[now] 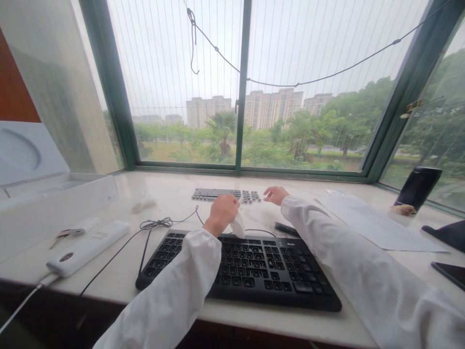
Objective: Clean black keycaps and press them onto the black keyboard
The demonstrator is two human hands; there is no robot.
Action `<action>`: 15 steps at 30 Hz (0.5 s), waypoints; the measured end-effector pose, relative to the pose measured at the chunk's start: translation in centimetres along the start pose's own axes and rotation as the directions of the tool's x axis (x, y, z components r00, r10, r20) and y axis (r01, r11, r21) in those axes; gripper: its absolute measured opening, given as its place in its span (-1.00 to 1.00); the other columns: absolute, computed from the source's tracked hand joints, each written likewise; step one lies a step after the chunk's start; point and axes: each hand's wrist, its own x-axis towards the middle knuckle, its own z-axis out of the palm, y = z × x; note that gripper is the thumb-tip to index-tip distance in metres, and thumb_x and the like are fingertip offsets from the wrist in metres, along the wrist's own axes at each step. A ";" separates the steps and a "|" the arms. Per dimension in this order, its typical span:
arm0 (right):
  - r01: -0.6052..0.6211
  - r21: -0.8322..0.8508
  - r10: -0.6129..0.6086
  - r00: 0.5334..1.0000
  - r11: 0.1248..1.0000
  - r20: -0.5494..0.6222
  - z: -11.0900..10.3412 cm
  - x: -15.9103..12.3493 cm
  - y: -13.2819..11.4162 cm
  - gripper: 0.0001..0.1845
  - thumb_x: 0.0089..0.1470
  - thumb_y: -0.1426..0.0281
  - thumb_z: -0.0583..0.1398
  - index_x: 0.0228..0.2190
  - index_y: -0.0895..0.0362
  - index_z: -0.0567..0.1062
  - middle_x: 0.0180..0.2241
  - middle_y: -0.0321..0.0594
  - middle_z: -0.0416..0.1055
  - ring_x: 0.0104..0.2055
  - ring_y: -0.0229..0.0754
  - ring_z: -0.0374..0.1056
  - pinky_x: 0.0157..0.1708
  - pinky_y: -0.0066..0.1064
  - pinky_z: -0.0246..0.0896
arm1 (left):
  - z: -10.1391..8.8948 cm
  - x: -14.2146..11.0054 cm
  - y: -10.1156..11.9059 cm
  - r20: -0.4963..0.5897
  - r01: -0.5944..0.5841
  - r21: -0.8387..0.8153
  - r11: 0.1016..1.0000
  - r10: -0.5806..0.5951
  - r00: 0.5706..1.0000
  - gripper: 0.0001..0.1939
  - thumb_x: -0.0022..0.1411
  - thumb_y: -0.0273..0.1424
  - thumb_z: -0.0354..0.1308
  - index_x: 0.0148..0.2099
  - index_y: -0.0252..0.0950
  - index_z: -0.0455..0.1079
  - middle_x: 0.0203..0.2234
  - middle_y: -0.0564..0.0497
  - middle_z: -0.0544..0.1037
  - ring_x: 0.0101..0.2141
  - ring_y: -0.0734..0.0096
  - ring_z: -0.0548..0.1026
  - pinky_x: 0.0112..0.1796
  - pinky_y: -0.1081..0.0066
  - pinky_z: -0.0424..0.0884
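Observation:
My left hand (pixel 222 213) is closed on a white cloth or tissue (pixel 238 226), held above the gap between two keyboards. My right hand (pixel 276 195) reaches forward with fingers stretched out, resting at the right end of a slim grey keyboard (pixel 218 195) that lies near the window. A larger black keyboard (pixel 247 264) sits close to the front edge of the pale counter (pixel 167 194), under both white-sleeved forearms. Its cable (pixel 156 225) loops away to the left.
A white power bank (pixel 87 247) and keys (pixel 60 237) lie at the left beside an open white box (pixel 54 203). Papers (pixel 374 223), a black speaker (pixel 417 188) and a phone (pixel 450 274) are at the right. A pen (pixel 286 229) lies behind the black keyboard.

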 end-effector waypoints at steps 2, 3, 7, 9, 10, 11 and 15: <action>-0.011 -0.012 0.011 1.000 1.000 0.014 0.9 1.0 0.4 -0.66 -0.08 0.31 0.34 -0.20 0.15 0.60 -0.29 -0.17 0.58 -0.26 -0.19 0.47 -0.21 -0.45 0.32 | 0.2 0.0 0.0 0.003 -0.014 0.020 1.000 0.014 1.000 -0.72 0.26 -0.28 0.07 -0.20 -0.25 0.58 -0.28 -0.14 0.63 -0.20 0.16 0.54 -0.20 0.35 0.36; -0.013 -0.019 0.013 1.000 1.000 0.018 1.4 1.4 0.3 -0.64 -0.10 0.30 0.35 -0.20 0.15 0.60 -0.29 -0.17 0.58 -0.27 -0.19 0.47 -0.22 -0.45 0.32 | 0.3 0.0 0.0 0.000 -0.021 0.027 0.999 0.021 1.000 -0.73 0.26 -0.29 0.07 -0.21 -0.24 0.58 -0.28 -0.13 0.63 -0.20 0.17 0.54 -0.19 0.35 0.36; -0.020 -0.053 0.021 0.999 0.998 0.024 3.0 2.4 -0.4 -0.70 -0.15 0.33 0.37 -0.28 0.13 0.63 -0.32 -0.18 0.58 -0.27 -0.19 0.46 -0.20 -0.46 0.31 | 0.5 0.0 0.0 -0.018 -0.025 0.011 1.000 0.025 1.000 -0.76 0.25 -0.30 0.10 -0.22 -0.22 0.59 -0.21 -0.09 0.62 -0.15 0.19 0.52 -0.14 0.36 0.35; -0.017 -0.063 0.018 1.000 0.998 0.020 3.3 2.6 -0.6 -0.81 -0.18 0.38 0.36 -0.39 0.12 0.64 -0.36 -0.19 0.57 -0.28 -0.18 0.46 -0.21 -0.46 0.30 | 0.5 0.0 0.1 -0.008 -0.014 0.002 1.000 0.014 1.000 -0.77 0.24 -0.29 0.12 -0.22 -0.21 0.59 -0.21 -0.08 0.62 -0.16 0.20 0.52 -0.14 0.37 0.36; -0.011 -0.062 0.012 1.000 0.998 0.016 3.3 2.6 -0.6 -0.85 -0.19 0.40 0.36 -0.44 0.12 0.64 -0.38 -0.19 0.57 -0.28 -0.17 0.45 -0.21 -0.46 0.30 | 0.4 0.0 0.1 0.004 -0.010 0.000 1.000 0.010 1.000 -0.77 0.24 -0.28 0.12 -0.22 -0.20 0.59 -0.22 -0.07 0.62 -0.17 0.21 0.53 -0.15 0.37 0.36; -0.001 -0.055 0.001 1.000 0.998 0.010 3.2 2.6 -0.7 -0.88 -0.19 0.41 0.35 -0.47 0.13 0.63 -0.39 -0.18 0.57 -0.28 -0.16 0.45 -0.22 -0.46 0.30 | 0.4 0.0 0.1 0.018 -0.007 -0.003 1.000 0.007 1.000 -0.77 0.24 -0.26 0.12 -0.23 -0.19 0.59 -0.23 -0.06 0.63 -0.18 0.21 0.53 -0.16 0.37 0.37; 0.070 0.009 -0.070 0.997 0.998 -0.029 1.9 1.4 -0.9 -0.83 -0.15 0.37 0.34 -0.40 0.13 0.60 -0.36 -0.20 0.57 -0.28 -0.18 0.45 -0.24 -0.45 0.30 | 0.3 -0.1 0.2 0.024 -0.001 -0.026 1.000 0.001 1.000 -0.76 0.23 -0.22 0.13 -0.19 -0.15 0.59 -0.23 -0.03 0.63 -0.17 0.19 0.54 -0.16 0.35 0.38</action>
